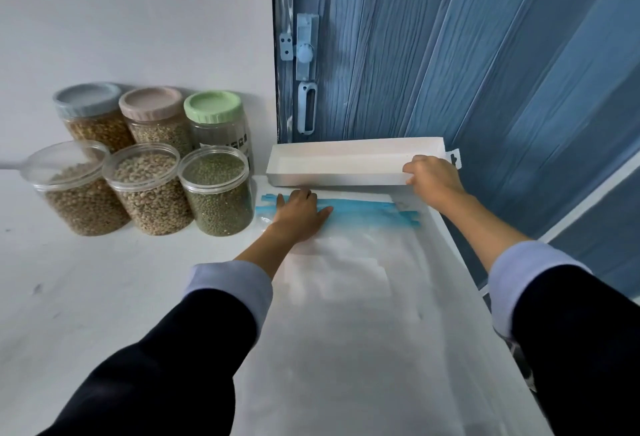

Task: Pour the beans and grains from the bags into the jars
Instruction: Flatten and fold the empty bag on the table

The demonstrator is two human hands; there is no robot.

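Flat clear zip bags with blue zipper strips lie stacked on the white table, looking empty. My left hand presses flat on the bags near the blue strips. My right hand grips the right end of a long white cardboard box that lies open behind the bags. At the back left stand several jars: three open ones in front, with pale beans, tan grains and green mung beans, and three lidded ones behind, capped blue, pink and green.
A blue folding door with a pale handle rises right behind the box. A white wall backs the jars. The table's right edge runs close beside my right arm.
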